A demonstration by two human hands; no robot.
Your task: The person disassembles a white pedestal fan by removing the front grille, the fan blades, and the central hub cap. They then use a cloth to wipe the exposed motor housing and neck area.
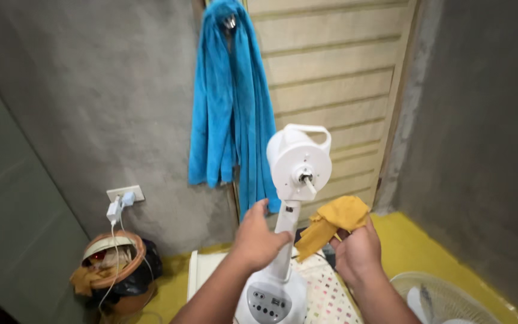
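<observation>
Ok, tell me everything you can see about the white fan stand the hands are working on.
The white fan stand looks like glossy plastic and stands upright. Its motor head has a carry handle on top and a bare shaft at the front, with no blades or guard on it. A slim neck runs down to a rounded panel with grey buttons. The left hand grips the neck; the right hand holds a yellow cloth beside it.

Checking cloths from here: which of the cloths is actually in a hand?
The yellow cloth, bunched in the right hand. The blue towel hangs untouched on the door.
</observation>
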